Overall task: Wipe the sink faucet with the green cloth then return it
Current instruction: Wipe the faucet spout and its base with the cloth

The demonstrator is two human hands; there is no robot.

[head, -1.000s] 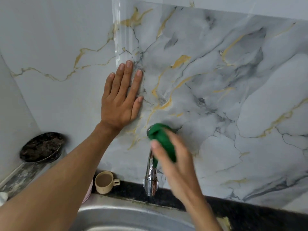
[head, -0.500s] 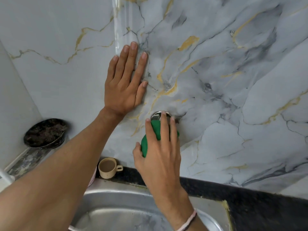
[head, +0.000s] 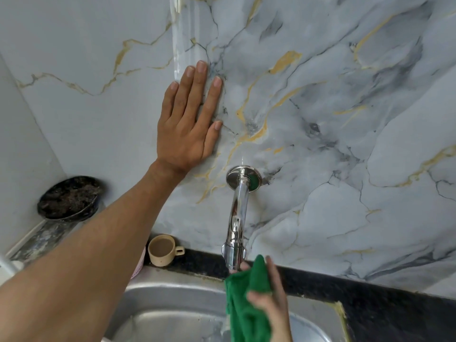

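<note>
Green cloth (head: 249, 304) bunched, right hand (head: 271, 299) gripping.

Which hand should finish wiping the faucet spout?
Right. The right hand already grips the green cloth at the tip of the faucet. The left hand is empty, pressed flat on the marble wall, away from the cloth.
</note>
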